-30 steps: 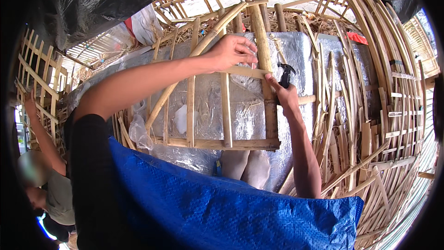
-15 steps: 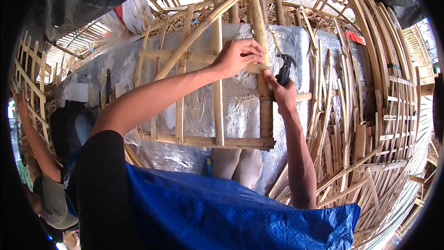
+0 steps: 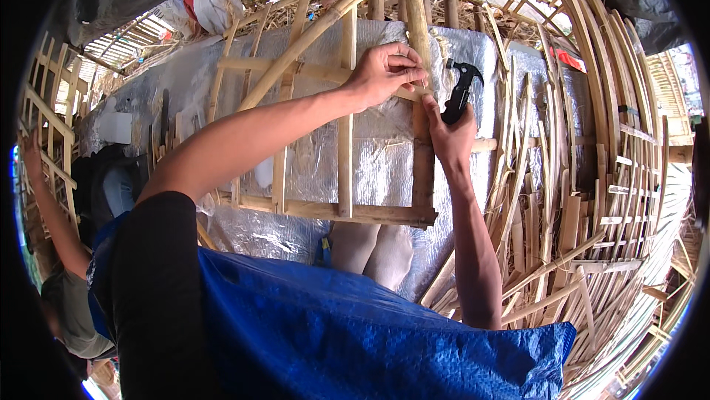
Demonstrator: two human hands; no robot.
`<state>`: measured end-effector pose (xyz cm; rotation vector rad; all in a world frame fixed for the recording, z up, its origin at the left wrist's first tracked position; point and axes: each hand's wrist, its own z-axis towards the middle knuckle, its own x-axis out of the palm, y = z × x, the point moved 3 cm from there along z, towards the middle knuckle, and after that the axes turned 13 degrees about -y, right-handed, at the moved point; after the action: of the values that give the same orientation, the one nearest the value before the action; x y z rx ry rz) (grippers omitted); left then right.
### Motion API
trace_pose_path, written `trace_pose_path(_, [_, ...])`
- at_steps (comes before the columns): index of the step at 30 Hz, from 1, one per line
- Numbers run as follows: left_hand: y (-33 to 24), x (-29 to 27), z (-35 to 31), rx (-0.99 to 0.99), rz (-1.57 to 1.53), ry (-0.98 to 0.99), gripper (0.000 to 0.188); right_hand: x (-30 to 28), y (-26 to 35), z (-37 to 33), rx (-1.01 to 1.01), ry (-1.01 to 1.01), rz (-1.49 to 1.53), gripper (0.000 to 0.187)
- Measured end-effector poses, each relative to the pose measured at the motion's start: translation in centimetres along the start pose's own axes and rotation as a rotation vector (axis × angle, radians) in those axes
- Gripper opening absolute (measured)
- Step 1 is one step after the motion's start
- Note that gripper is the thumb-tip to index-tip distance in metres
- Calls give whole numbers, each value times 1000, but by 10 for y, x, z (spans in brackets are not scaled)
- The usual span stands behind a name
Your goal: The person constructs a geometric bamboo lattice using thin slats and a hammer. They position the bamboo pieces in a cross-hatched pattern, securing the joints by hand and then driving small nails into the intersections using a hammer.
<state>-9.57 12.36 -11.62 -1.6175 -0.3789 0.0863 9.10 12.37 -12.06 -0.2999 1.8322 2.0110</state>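
My right hand (image 3: 452,134) grips a small black claw hammer (image 3: 460,95) by its handle, its head up and the curved claw toward the right. Just left of it, my left hand (image 3: 386,75) holds its thumb and fingertips pinched together; anything between them is too small to make out. Both hands are close to a joint in a bamboo frame (image 3: 345,141), where a flat crosspiece meets a thick upright pole (image 3: 422,171). The right thumb lies near that joint. A longer bamboo pole (image 3: 314,46) crosses the frame at a slant, behind my left forearm.
Silvery foil sheeting (image 3: 384,171) lies under the frame. Many loose bamboo strips (image 3: 540,215) are piled at the right. A blue tarp (image 3: 355,326) covers my lap. Another person's arm (image 3: 55,215) reaches toward a bamboo lattice at the far left.
The hammer has turned in my right hand: its claw now points right instead of left, and its head is higher. My left fingers have drawn closer together. The view has shifted slightly.
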Motion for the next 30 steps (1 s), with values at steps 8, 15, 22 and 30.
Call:
trace_pose_path(8, [-3, -6, 6, 58, -36, -36, 19, -3, 19, -7, -195, 32, -95, 47])
trace_pose_path(15, [-2, -2, 5, 71, 52, -26, 18, -3, 16, -7, -142, -20, -111, 46])
trace_pose_path(22, [0, 0, 1, 79, 56, 66, 16, -2, 9, -4, -126, -21, -136, 48])
trace_pose_path(30, [7, 3, -9, 159, -15, 30, 12, 0, 1, -2, -92, 0, -154, 51])
